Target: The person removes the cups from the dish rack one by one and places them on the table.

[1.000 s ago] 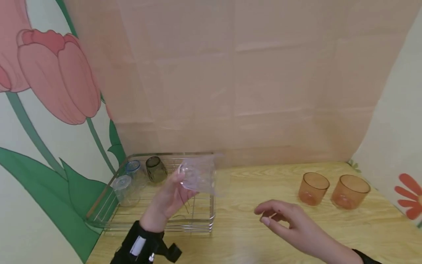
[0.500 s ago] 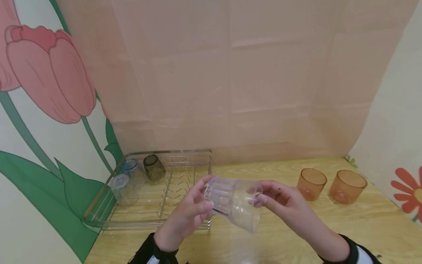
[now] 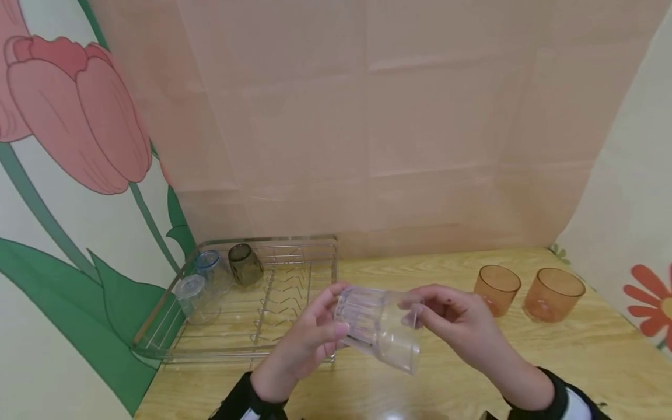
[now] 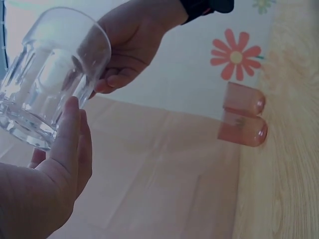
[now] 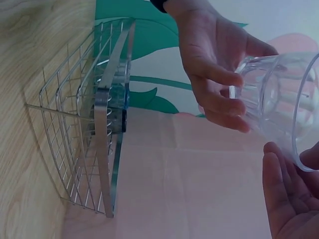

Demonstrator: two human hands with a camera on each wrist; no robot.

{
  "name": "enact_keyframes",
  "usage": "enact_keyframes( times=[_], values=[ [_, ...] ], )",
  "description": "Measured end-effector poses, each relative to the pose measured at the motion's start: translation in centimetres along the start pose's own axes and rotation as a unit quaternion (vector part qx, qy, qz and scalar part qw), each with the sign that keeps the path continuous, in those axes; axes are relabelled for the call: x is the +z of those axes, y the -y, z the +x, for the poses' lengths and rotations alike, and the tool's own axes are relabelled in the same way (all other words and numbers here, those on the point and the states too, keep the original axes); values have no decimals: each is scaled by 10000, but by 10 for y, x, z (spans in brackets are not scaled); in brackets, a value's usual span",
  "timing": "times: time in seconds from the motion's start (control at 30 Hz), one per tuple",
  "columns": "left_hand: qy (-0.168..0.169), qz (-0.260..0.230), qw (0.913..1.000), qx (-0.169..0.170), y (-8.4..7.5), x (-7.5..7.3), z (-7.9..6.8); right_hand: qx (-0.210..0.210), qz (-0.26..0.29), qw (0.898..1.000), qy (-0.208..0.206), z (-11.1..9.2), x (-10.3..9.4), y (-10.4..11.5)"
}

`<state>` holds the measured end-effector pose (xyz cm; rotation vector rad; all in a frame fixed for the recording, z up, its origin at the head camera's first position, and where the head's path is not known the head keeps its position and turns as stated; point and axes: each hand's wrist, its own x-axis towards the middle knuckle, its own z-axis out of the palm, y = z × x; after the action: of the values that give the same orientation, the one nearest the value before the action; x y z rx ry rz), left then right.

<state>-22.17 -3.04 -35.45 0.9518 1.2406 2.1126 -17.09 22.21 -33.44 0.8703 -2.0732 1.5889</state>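
Note:
A clear, ribbed glass tumbler (image 3: 380, 329) lies tilted on its side in the air over the table, with its mouth toward the right. My left hand (image 3: 310, 338) grips it round the base end, thumb on the near side. At the rim, my right hand (image 3: 462, 324) pinches the wall, and in the right wrist view its thumb reaches inside the mouth of the tumbler (image 5: 279, 92) while the fingers (image 5: 274, 164) stay outside. The left wrist view has the tumbler (image 4: 52, 64) between both hands.
A wire dish rack (image 3: 262, 354) stands at the left, holding a clear glass (image 3: 196, 300), a blue-rimmed glass (image 3: 212, 268) and a dark grey glass (image 3: 245, 265). Two orange glasses (image 3: 496, 290) stand on the wooden table (image 3: 378, 268) at the right. A pinkish sheet hangs behind.
The left hand has brought the tumbler from above the rack rightward to the middle. My right hand, holding nothing a second ago, has come to it and now pinches its rim.

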Motion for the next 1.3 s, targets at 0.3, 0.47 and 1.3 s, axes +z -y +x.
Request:
enact_keyframes(
  times=[0.3, 0.47, 1.3],
  values=[
    [-163, -42, 9995, -281, 0, 0, 2, 321, -888, 9955, -11, 4, -5, 1],
    [-287, 431, 9965, -653, -2, -2, 1, 1442, -503, 9881, 182, 10, -14, -7],
    [-667, 1549, 9836, -645, -15, -13, -26, 4092, -2425, 8796, 18, 3, -112, -153]
  ],
)
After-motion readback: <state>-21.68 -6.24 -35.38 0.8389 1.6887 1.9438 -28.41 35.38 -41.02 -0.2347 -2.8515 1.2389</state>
